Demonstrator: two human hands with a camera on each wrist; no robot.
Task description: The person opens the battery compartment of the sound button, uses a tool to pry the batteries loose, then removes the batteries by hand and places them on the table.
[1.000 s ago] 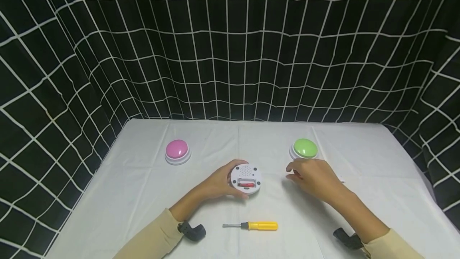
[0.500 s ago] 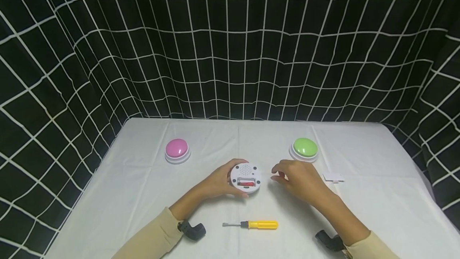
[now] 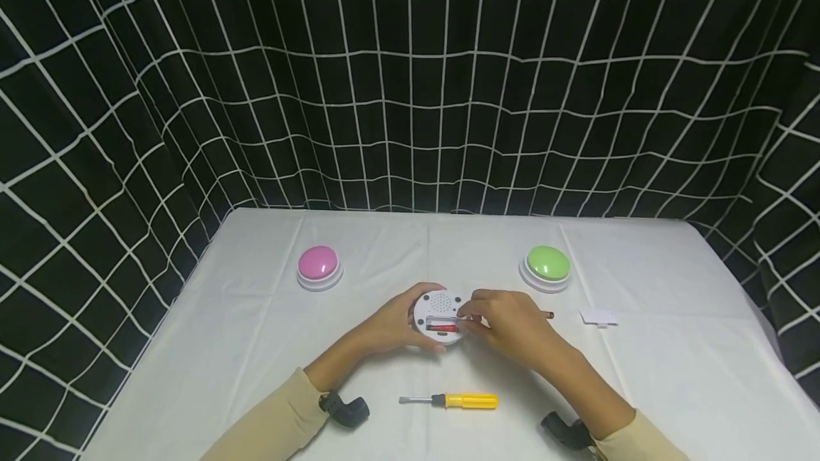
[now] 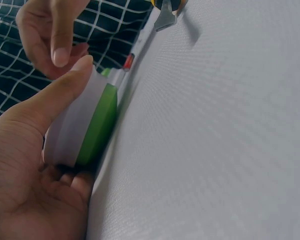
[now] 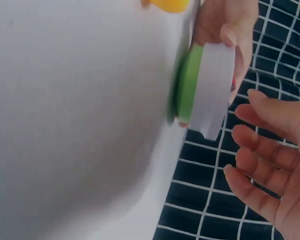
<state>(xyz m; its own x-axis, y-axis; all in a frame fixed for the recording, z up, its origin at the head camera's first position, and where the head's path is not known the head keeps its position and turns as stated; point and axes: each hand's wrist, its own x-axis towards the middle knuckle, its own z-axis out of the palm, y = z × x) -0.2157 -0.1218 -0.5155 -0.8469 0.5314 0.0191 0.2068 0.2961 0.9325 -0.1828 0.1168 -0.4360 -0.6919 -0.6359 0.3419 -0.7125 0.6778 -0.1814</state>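
Observation:
My left hand [image 3: 392,322] grips the rim of a round push button [image 3: 440,303], thumb on the near side and fingers on the far side. It lies upside down, its white base with speaker holes facing up. A red battery [image 3: 442,329] sits in its uncovered battery compartment. The left wrist view shows the green dome [image 4: 101,122] underneath, close to the cloth. My right hand [image 3: 512,326] hovers at the compartment's right edge. In the right wrist view its curved fingers [image 5: 260,172] hold nothing visible. Behind that hand, the end of another battery [image 3: 548,315] shows on the table.
A pink push button [image 3: 318,267] stands at the back left and a green push button [image 3: 547,267] at the back right. A white battery cover [image 3: 598,317] lies on the right. Nearer me is a yellow-handled screwdriver [image 3: 470,401]. White cloth covers the table [image 3: 269,347].
My right hand has moved left to the push button's compartment, uncovering the white cover and then the end of the loose battery. My left hand keeps its grip in the same place.

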